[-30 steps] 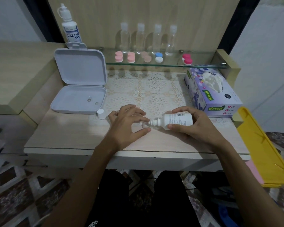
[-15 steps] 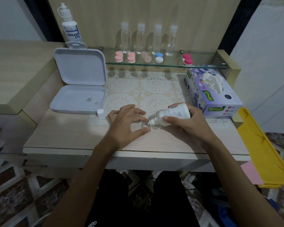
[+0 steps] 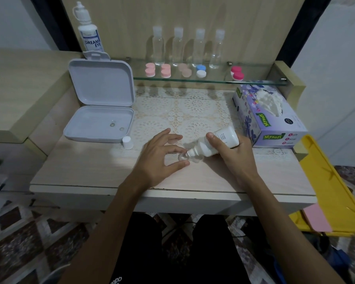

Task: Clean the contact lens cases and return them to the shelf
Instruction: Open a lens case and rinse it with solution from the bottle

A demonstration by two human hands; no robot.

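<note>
Wooden counter (image 3: 90, 171) | left hand (image 3: 160, 158) is pinching clear lens case (image 3: 182, 157), light, slippery, likely | right hand (image 3: 232, 154) is gripping tilted bottle (image 3: 215, 144)

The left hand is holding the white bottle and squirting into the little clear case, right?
Not quite: the head view shows the right hand holding the white plastic bottle, tipped toward the small clear lens case. The left hand steadies that case.

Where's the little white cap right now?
In the head view, the white cap stands on the table left of the left hand, just before the open grey box.
</note>
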